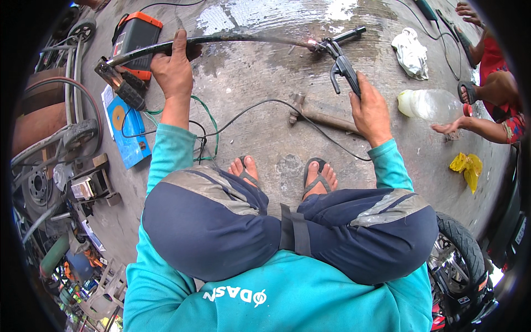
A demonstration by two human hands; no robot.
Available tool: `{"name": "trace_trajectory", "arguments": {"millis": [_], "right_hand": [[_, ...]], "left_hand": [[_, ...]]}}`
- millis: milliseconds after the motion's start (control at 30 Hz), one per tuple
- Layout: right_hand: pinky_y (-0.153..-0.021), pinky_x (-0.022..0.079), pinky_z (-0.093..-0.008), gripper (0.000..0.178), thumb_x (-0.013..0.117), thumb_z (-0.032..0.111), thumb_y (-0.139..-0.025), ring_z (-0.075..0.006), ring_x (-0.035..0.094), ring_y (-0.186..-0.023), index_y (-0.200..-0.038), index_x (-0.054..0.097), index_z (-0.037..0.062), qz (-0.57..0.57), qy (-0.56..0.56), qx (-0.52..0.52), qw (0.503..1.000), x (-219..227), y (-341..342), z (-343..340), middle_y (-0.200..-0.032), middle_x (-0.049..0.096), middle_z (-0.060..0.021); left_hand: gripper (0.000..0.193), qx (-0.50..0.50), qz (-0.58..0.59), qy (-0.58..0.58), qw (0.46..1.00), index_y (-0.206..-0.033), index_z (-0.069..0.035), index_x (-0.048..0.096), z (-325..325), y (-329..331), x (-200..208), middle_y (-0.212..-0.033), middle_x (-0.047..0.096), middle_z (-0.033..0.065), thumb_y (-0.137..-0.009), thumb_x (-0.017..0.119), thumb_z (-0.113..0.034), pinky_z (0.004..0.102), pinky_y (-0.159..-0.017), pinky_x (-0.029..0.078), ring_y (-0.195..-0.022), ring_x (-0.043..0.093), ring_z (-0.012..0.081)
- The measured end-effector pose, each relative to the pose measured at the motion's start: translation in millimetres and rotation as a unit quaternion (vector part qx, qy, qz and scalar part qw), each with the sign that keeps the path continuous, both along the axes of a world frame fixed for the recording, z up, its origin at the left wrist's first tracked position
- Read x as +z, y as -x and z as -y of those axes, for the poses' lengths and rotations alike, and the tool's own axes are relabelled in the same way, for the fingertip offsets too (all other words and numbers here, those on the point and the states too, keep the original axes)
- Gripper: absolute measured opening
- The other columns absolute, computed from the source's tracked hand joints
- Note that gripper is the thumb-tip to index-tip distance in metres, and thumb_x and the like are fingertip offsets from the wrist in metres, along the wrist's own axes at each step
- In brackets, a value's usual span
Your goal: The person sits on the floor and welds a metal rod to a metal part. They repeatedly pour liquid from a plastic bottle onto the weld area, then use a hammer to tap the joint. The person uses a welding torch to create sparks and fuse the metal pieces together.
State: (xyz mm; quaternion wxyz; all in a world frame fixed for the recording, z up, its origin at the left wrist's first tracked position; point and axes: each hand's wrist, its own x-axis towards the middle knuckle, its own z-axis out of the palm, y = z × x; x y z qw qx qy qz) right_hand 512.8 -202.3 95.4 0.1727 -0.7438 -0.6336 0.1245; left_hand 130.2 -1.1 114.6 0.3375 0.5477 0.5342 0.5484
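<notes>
My left hand [172, 72] is closed around a long, curved dark metal tube [238, 39], thumb pointing up along it. At the tube's left end a metal bracket carries thick dark cylindrical ends [128, 93]. A short dark crosspiece [350, 36] sits by its right end. In my right hand [371, 113] is a black welding electrode holder [344, 67], its jaws up against that joint. A small pinkish-white glow [313, 43] shows where they meet. Whether a rod is in the jaws I cannot tell. Below lies a hammer [326, 119], its handle end near my right wrist.
An orange-and-grey box [135, 41] and a blue case [128, 133] with a tan disc lie left. Cables [243, 117] cross the concrete. Rightward are a white cloth [410, 54], a plastic bottle [431, 105], a yellow bag [469, 170] and another person's hand [449, 127].
</notes>
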Motion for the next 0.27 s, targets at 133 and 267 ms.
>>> {"name": "trace_trajectory", "arguments": {"millis": [133, 267], "right_hand": [[-0.090, 0.051, -0.0500, 0.054, 0.066, 0.013, -0.095, -0.0457, 0.065, -0.105, -0.146, 0.051, 0.0024, -0.005, 0.008, -0.006, 1.000, 0, 0, 0, -0.117, 0.068, -0.0265], [-0.090, 0.051, -0.0497, 0.054, 0.066, 0.013, -0.095, -0.0457, 0.065, -0.105, -0.146, 0.051, 0.0027, -0.008, 0.016, -0.009, 1.000, 0, 1, -2, -0.118, 0.067, -0.0269]], "left_hand": [[0.032, 0.007, -0.012, -0.002, 1.000, -0.091, 0.003, 0.067, -2, 2, -4, -0.081, 0.072, 0.0098, -0.097, 0.077, -0.027, 0.0349, -0.064, 0.065, -0.067, 0.072, 0.0176], [0.050, 0.038, -0.009, -0.031, 0.999, -0.068, 0.001, 0.068, -5, 4, -11, -0.063, 0.065, 0.0046, -0.094, 0.080, -0.040, 0.0261, -0.055, 0.047, -0.056, 0.054, 0.0088]]}}
